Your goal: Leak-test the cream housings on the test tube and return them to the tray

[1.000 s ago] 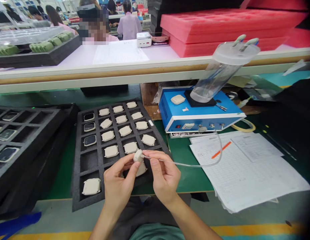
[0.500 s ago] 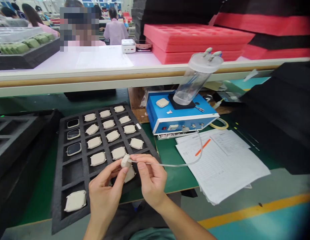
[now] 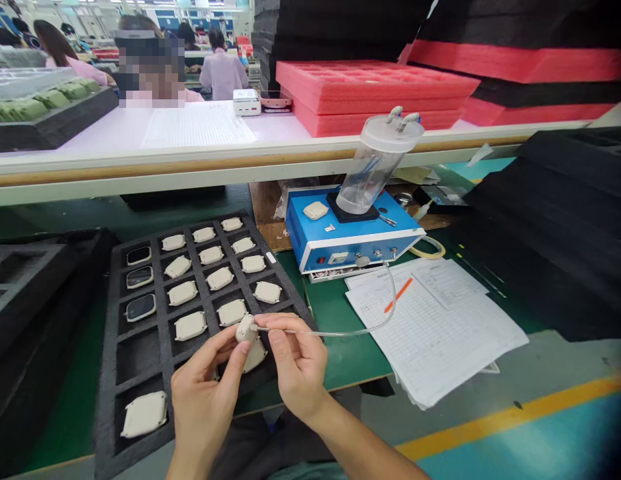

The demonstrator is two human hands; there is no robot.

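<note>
Between thumb and fingers, my left hand (image 3: 209,377) grips a beige watch case (image 3: 245,328), tilted on edge above the tray. My right hand (image 3: 301,363) pinches the end of a clear thin tube (image 3: 340,334), its tip against the side of that case. From there the tube curves back to the front of a blue box (image 3: 357,241) with knobs. Below my hands lies a black foam tray (image 3: 104,400) holding several beige watch cases, most face down. Three in its left column show dark screens, such as this watch (image 3: 141,307).
A clear cylinder (image 3: 365,177) and a loose watch case (image 3: 315,211) sit on the blue box. Printed sheets (image 3: 435,347) with an orange stick (image 3: 398,295) lie right. Red foam trays (image 3: 370,87) are stacked on the shelf above. Other people sit beyond it.
The whole view has shifted slightly, so things sit a little further left. My hands keep the same hold on the watch case and the tube.
</note>
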